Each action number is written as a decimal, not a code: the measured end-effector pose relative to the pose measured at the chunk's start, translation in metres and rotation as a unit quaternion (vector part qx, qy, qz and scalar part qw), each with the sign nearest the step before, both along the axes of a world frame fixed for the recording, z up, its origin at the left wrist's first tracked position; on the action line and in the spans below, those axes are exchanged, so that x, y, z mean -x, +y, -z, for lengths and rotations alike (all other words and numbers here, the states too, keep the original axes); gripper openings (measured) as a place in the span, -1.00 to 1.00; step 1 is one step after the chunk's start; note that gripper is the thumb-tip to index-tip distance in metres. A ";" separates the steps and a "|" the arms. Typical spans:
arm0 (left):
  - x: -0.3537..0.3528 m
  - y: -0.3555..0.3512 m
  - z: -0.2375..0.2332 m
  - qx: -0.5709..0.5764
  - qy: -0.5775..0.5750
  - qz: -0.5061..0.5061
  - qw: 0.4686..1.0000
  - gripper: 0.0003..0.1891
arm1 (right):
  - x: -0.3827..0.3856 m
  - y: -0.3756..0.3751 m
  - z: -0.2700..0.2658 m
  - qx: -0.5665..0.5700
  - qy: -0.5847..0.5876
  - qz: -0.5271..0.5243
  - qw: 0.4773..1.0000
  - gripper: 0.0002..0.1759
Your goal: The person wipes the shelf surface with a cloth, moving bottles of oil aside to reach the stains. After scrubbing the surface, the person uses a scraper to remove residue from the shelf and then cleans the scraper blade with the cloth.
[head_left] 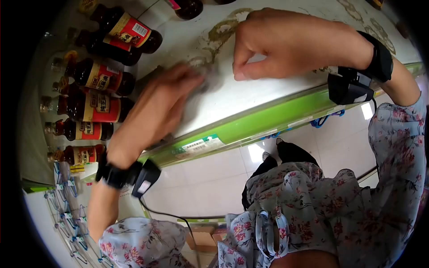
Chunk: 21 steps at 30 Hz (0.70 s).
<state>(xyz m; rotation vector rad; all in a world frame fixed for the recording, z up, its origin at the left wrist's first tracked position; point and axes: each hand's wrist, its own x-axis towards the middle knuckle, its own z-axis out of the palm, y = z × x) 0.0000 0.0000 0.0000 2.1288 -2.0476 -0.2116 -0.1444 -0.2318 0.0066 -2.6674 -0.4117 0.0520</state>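
Seemingly mid-wipe: left hand (163, 105) grips cloth (204, 82) (blurred), right hand (290, 44) braces, curled closed, on shelf (254, 96); stain (223, 29) likely needs rubbing next.

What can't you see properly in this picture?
All in the head view:
- The left hand is smeared by motion blur; the grey thing at its fingertips cannot be identified.
- The right hand curls downward, so its own fingers hide whether it pinches anything.
- The bottle labels and the price label are too small to read.
- The top bottle is cut off by the upper edge.
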 end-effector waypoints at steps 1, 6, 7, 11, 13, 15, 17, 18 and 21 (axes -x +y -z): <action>0.004 0.014 -0.002 -0.003 0.014 -0.001 1.000 -0.59 | 0.001 -0.004 0.009 -0.031 -0.039 -0.017 0.999 -0.73; 0.005 0.014 -0.002 0.005 -0.010 -0.022 1.000 -0.59 | -0.003 -0.011 0.016 -0.041 -0.118 -0.053 0.991 -0.72; 0.002 -0.004 0.004 0.026 -0.010 -0.003 1.000 -0.59 | -0.002 -0.009 0.009 -0.024 -0.083 -0.043 0.995 -0.72; 0.002 -0.013 0.005 0.022 0.001 -0.017 1.000 -0.58 | -0.003 -0.001 -0.003 0.030 -0.002 -0.021 0.999 -0.71; 0.004 0.012 -0.008 0.000 -0.010 -0.008 1.000 -0.58 | -0.001 -0.004 0.009 -0.025 -0.060 -0.026 0.998 -0.71; 0.001 0.023 -0.005 -0.006 -0.011 -0.029 1.000 -0.59 | -0.001 -0.009 0.017 -0.056 -0.106 -0.030 0.992 -0.72; 0.000 0.015 0.001 0.015 -0.012 -0.026 0.999 -0.59 | -0.002 -0.010 0.019 -0.059 -0.132 -0.042 0.989 -0.73; 0.000 0.000 0.008 0.054 -0.058 -0.015 0.997 -0.60 | -0.002 -0.009 0.016 -0.050 -0.107 -0.032 0.993 -0.73; -0.012 -0.033 0.009 0.039 -0.011 -0.012 0.999 -0.60 | -0.001 -0.001 0.009 -0.036 -0.060 -0.013 0.997 -0.73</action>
